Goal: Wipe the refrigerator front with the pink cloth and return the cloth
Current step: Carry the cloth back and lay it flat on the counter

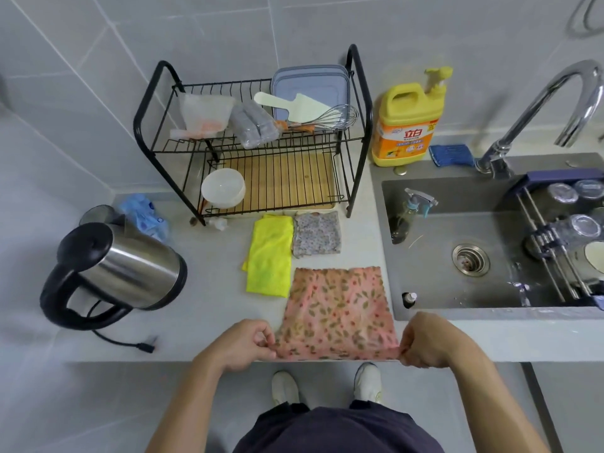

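**Q:** What does the figure show, from the largest item down?

**A:** A grey counter (202, 289) carries everything, and the sink (441, 204) set into it is the reference. The dish rack (287, 181) stands left of the sink, against the wall. The kettle (130, 273) sits farther left of the sink, well apart from the cloths.

**Q:** Where is the pink cloth?

**A:** The pink cloth (336, 308) lies spread flat just left of the sink, with its near edge at the counter front. Behind it, also left of the sink, a folded yellow cloth (269, 256) and a smaller grey cloth (316, 238) lie side by side, touching. This is probably where the cloths are kept.

**Q:** How is it held?

**A:** The left hand (242, 344) pinches the near corner farther from the sink between thumb and curled fingers. The right hand (428, 341) pinches the corner nearer the sink the same way. Gripping both corners keeps the near edge taut, so the cloth should lift or settle without bunching.

**Q:** Which step is this?

**A:** The refrigerator is out of view. The grip suits either taking the cloth up or laying it back, and which one cannot be told.
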